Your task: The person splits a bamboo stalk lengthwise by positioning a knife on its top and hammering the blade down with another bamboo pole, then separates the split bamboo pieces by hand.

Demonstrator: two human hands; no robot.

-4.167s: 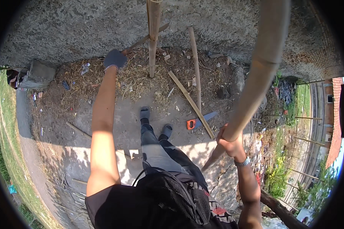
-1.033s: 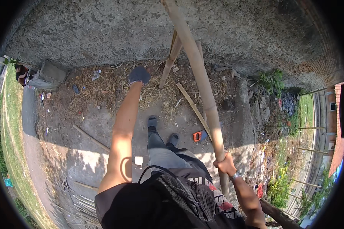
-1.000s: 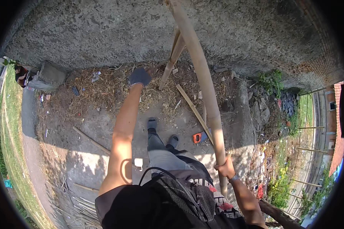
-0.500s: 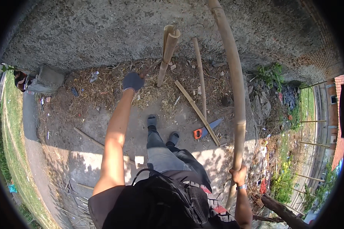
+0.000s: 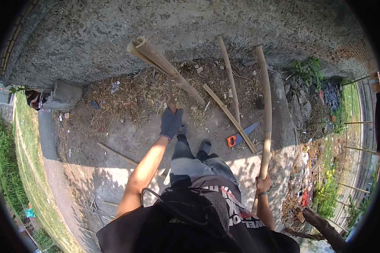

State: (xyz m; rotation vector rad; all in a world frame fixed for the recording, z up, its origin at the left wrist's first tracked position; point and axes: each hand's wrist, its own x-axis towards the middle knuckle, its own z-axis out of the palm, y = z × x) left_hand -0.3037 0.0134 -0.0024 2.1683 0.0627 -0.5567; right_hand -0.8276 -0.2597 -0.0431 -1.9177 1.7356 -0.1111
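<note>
Rough grey wall (image 5: 93, 38) above littered dirt ground (image 5: 128, 133); left hand (image 5: 172, 123) grey-gloved, fingers closed round handle of knife (image 5: 170, 90), blade running up to split bamboo pole (image 5: 179, 78), tilted left, contact unclear; right hand (image 5: 264, 184) bare, fingers wrapped round lower part of long bamboo pole (image 5: 266, 114); between them, bamboo strip (image 5: 223, 109) lying across orange-handled handsaw (image 5: 232, 141), slim bamboo stick (image 5: 229, 74) nearby

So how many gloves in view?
1: the grey glove on the left hand. The right hand, around the bamboo pole, is bare. Others could be hidden.
</note>
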